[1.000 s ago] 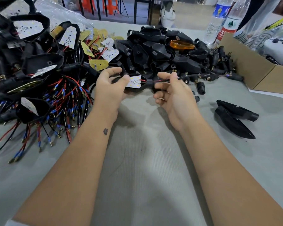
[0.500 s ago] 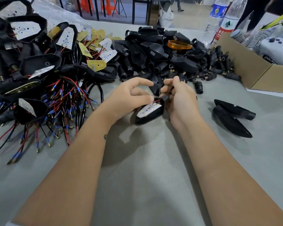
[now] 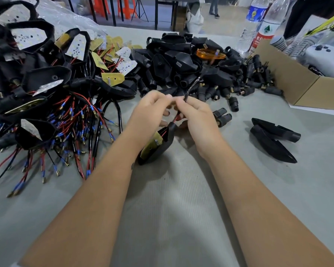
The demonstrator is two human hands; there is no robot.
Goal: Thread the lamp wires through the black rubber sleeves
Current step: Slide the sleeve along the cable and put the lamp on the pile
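The lamp housing [image 3: 158, 145] hangs tilted just above the grey desk [image 3: 172, 218], its narrow stem end up, a yellow board showing in its open side. From that stem the red and black wires [image 3: 176, 117] rise between the two hands. The left hand [image 3: 150, 112] has its fingertips curled in above the housing, pinching at the wires. The right hand [image 3: 197, 114] pinches the wires too, and a thin black sleeve [image 3: 192, 86] bends up and away from its fingertips toward the far pile of empty housings [image 3: 181, 60].

Left of the lamp housing, the wired lamps heap [image 3: 46, 97] spreads its red and blue-tipped leads up close to the left forearm. Right of the housing, two rubber plugs [image 3: 222, 115] lie just beside the right hand, and two loose black shells [image 3: 272, 139] sit well apart. The cardboard box [image 3: 301, 87] edges in far right. Nearer than the housing, the desk lies bare between and beside the forearms.
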